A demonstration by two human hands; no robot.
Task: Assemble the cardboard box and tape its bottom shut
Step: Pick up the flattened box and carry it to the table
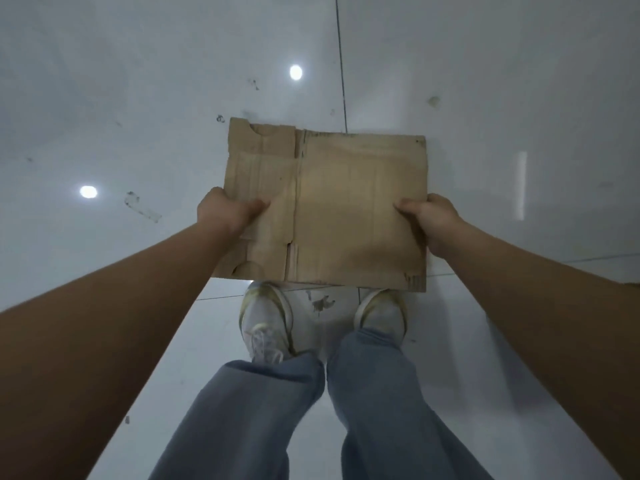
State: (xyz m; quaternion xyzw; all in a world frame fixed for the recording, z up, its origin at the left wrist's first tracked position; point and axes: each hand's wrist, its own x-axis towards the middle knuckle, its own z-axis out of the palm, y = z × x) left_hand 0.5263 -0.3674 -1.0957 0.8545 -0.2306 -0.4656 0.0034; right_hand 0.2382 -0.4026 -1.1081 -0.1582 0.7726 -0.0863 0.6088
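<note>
White tiled floor (138,98) w/ scuff marks fills the view. Flattened cardboard box (346,209) is held level above it, over the person's shoes (266,323). Left hand (225,213) grips box's left edge, right hand (429,216) grips right edge, thumbs on top.

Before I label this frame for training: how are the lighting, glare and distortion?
Head view: dim, cool light; two round lamp reflections glare on the glossy floor; wide-angle bending stretches both forearms; the flattened cardboard box, held by the left hand and right hand, is fairly sharp; the trouser legs look soft.
</note>
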